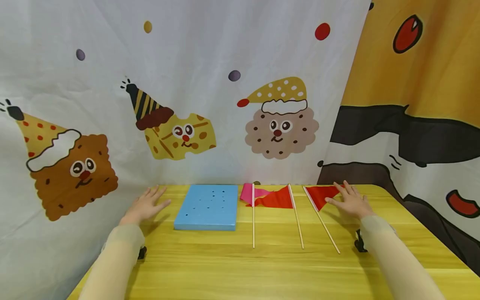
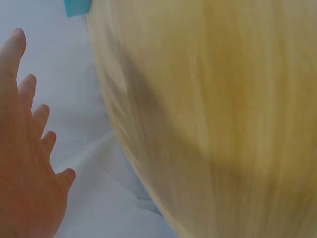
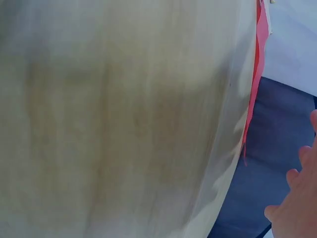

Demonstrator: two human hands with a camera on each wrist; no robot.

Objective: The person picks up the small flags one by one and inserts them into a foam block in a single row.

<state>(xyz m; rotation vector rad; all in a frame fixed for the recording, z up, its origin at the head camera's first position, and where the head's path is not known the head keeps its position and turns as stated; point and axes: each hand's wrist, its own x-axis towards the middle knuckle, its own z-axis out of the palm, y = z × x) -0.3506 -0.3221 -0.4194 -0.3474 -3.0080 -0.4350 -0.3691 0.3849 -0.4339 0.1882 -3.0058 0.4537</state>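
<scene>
Flag (image 1: 321, 196) under right hand (image 1: 350, 202) seemingly lies stick-end toward the viewer.

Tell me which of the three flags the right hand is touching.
The rightmost red flag: the right hand lies flat on its cloth. The middle red flag and the pink flag lie further left, untouched.

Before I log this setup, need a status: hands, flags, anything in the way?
Left hand open, flat on table beside blue foam block. Right hand open, fingers on rightmost red flag. Nothing between flags and block.
</scene>
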